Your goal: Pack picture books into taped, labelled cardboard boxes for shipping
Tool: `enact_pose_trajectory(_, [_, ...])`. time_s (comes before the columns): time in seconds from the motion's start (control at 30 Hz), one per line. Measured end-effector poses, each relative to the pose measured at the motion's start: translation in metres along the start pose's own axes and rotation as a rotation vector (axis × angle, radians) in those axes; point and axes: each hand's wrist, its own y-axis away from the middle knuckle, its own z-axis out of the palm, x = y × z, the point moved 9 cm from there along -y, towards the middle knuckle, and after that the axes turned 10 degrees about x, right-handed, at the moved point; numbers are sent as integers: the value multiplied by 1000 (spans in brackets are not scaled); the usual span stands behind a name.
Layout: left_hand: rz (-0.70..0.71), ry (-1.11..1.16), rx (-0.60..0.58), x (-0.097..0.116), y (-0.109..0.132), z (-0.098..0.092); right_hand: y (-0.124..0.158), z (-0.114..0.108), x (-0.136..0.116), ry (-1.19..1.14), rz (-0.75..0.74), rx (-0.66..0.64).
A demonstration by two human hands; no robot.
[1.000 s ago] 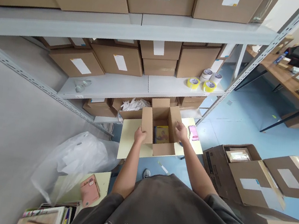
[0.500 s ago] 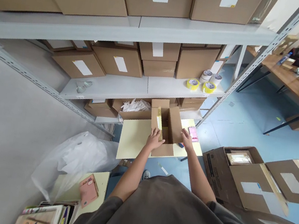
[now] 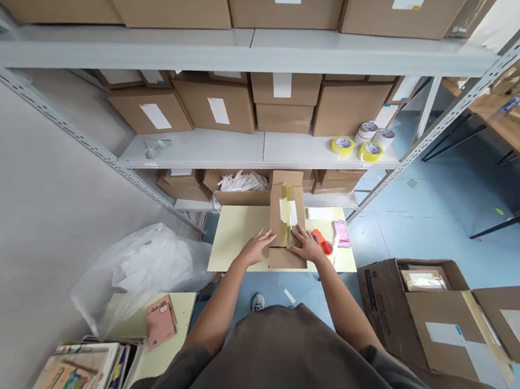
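A small cardboard box [image 3: 278, 214] stands on the pale yellow table [image 3: 239, 231]. Its two long flaps are folded down over the top, with tape and a white label along the middle. The short end flaps still stick out at the far and near ends. My right hand [image 3: 306, 244] rests with fingers spread on the near right part of the top. Beside the box's near left corner is my left hand [image 3: 256, 246], fingers apart, holding nothing. Right of the box lie an orange-red tape dispenser or cutter [image 3: 322, 241] and a pink item [image 3: 341, 234].
Shelving [image 3: 189, 144] with several cardboard boxes rises behind the table. Yellow tape rolls [image 3: 371, 152] sit on its middle shelf. A clear plastic bag [image 3: 150, 263] is at the left; a large open carton [image 3: 381, 299] stands on the floor at the right.
The box's long flaps, open before, are now folded down. My right hand has moved left onto the top; my left hand has come off the flap to the box's left side.
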Motion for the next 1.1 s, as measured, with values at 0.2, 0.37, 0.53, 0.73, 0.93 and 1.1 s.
enact_pose_trajectory(0.2, [-27, -39, 7, 9, 24, 20, 1, -4, 3, -55, 3, -26])
enact_pose_trajectory(0.37, [-37, 2, 50, 10, 29, 13, 7, -8, -4, -87, 5, 38])
enact_pose_trajectory(0.53, [37, 95, 234, 31, 23, -21, 12, -16, -12, -70, -15, 216])
enact_pose_trajectory(0.73, [-27, 191, 319, 60, -11, -33, 22, -30, 8, -311, 94, 433])
enact_pose_trajectory(0.93, [-236, 226, 536, 13, 2, -55, 31, -59, 47, -303, 182, 595])
enact_pose_trajectory(1.1, [-231, -17, 407, -14, 7, -45, 34, -56, 66, -40, 148, 543])
